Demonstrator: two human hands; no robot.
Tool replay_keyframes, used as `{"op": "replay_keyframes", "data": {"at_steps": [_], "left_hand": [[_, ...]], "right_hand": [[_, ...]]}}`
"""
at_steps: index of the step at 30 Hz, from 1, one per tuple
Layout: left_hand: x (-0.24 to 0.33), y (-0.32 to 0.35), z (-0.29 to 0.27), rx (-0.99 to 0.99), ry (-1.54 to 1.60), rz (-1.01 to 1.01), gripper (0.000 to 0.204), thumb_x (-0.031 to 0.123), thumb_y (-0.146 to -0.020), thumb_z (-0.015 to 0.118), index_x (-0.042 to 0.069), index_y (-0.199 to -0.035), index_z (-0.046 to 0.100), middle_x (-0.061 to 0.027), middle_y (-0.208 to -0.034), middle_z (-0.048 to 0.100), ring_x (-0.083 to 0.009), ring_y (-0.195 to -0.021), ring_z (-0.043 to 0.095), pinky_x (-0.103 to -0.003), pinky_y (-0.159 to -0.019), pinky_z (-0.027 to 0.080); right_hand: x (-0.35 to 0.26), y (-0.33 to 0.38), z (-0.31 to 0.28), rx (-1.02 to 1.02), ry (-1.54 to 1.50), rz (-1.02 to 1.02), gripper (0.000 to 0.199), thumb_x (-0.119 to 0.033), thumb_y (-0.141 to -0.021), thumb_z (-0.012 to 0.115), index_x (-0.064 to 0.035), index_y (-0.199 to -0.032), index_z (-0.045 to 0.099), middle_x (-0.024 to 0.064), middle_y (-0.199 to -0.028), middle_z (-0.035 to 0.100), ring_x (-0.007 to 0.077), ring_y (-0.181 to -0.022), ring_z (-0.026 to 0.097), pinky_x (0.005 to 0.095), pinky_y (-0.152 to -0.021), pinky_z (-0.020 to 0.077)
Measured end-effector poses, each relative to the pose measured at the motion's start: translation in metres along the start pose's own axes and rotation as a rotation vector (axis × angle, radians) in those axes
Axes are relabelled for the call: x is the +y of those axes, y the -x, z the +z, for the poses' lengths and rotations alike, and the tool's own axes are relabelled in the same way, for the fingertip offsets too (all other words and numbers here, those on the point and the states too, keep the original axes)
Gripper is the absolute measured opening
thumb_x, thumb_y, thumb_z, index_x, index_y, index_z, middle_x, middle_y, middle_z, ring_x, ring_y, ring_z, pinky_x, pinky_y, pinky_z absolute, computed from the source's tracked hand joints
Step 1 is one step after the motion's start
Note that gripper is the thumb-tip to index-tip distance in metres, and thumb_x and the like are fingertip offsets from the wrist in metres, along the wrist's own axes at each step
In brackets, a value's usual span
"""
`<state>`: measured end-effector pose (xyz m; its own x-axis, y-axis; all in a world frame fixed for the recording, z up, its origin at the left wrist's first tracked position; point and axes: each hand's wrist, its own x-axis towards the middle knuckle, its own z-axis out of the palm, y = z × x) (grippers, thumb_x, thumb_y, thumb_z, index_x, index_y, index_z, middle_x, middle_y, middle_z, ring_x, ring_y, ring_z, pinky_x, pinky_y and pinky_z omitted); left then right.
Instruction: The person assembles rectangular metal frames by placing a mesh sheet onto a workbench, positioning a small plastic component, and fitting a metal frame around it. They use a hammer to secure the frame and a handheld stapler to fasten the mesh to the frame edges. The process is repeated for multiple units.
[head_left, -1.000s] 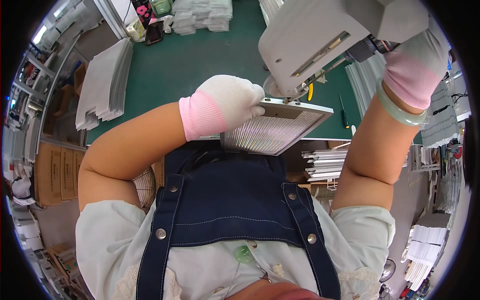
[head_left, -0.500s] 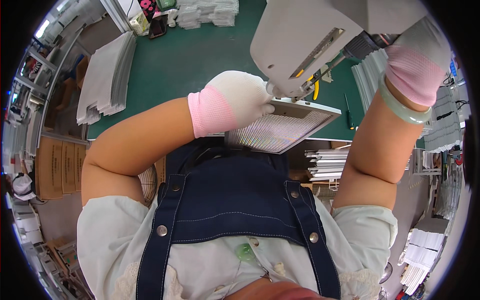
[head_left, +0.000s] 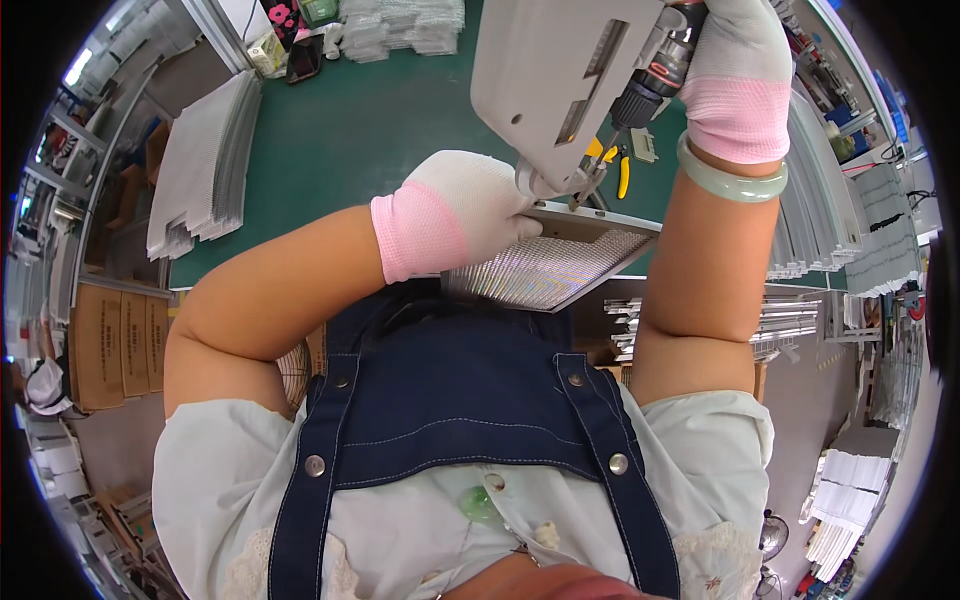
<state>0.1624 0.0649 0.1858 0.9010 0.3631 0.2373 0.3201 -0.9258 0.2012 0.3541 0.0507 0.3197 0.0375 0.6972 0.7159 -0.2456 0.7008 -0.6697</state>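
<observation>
My left hand, in a white glove with a pink cuff, is closed on the upper edge of a framed panel with a textured, shiny face. The panel slants toward my lap at the bench's near edge. Rising from its upper edge is a large light-grey housing, joined near my left fingers. In my right hand, gloved the same way, is a power drill. It points down toward the joint between housing and panel. I cannot tell whether its bit touches a screw. My right fingers are partly cut off by the picture's top edge.
Yellow-handled pliers lie on the green bench behind the joint. Stacked white panels stand at left, with more sheets at right. Clear plastic pieces and a dark phone are at the back. Cardboard boxes stand at left.
My right hand and the drill have swung left, and the drill now points more steeply down. The housing has shifted slightly left. My left hand keeps its hold on the panel.
</observation>
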Motion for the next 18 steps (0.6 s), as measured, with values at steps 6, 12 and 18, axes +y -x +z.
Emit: {"op": "replay_keyframes", "data": {"at_steps": [6,12,18], "left_hand": [[-0.001,-0.007,-0.022,-0.183,0.067,-0.031,0.031,0.030,-0.091,0.059,0.004,-0.108,0.062,-0.0181,-0.090,0.066,-0.0360,-0.086,0.066,-0.045,-0.076,0.053],[-0.006,-0.015,-0.039,-0.151,0.127,0.080,0.027,0.027,-0.092,0.055,0.005,-0.105,0.063,-0.0180,-0.085,0.067,-0.0367,-0.083,0.066,-0.046,-0.077,0.053],[-0.007,-0.008,-0.024,0.001,0.156,0.146,0.027,0.025,-0.091,0.055,0.009,-0.111,0.062,-0.0172,-0.092,0.067,-0.0359,-0.086,0.066,-0.045,-0.079,0.053]], "right_hand": [[-0.005,-0.001,-0.018,0.041,0.075,-0.009,0.023,-0.013,-0.095,0.058,-0.0004,-0.110,0.068,0.0051,-0.101,0.071,0.0115,-0.089,0.066,0.0256,-0.080,0.0518],[-0.023,0.007,0.004,-0.002,-0.067,-0.002,0.023,-0.014,-0.096,0.057,0.0007,-0.112,0.068,0.0067,-0.103,0.071,0.0128,-0.091,0.067,0.0265,-0.082,0.0522],[-0.025,0.010,0.004,0.034,0.050,-0.061,0.025,-0.013,-0.096,0.057,0.0022,-0.114,0.066,0.0074,-0.107,0.070,0.0127,-0.094,0.066,0.0260,-0.083,0.0515]]}}
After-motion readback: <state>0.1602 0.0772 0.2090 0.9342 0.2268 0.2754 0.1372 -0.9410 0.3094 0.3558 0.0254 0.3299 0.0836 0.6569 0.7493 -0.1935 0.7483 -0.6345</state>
